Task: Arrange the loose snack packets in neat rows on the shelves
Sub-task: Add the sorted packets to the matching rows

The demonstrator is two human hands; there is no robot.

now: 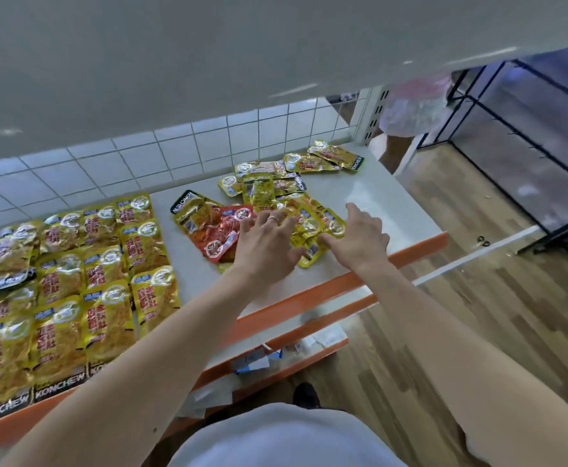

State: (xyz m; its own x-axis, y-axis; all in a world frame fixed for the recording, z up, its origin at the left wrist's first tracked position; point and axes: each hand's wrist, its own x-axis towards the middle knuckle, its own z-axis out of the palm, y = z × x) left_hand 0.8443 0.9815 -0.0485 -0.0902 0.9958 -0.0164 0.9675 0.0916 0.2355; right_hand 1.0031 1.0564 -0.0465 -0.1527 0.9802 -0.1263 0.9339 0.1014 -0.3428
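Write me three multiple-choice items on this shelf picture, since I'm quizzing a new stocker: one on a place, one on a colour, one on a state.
1. Where do the neat rows of yellow packets lie?
A) left of the loose pile
B) right of it
C) on the floor

2. What colour is the shelf's front edge?
A) blue
B) orange
C) green

3. How are the left hand and right hand?
A) gripping a box
B) hanging by the sides
C) fingers spread on the loose pile

Answers:
1 A, the rows fill the shelf's left part.
2 B, an orange strip runs along the front.
3 C, both hands lie open on the packets.
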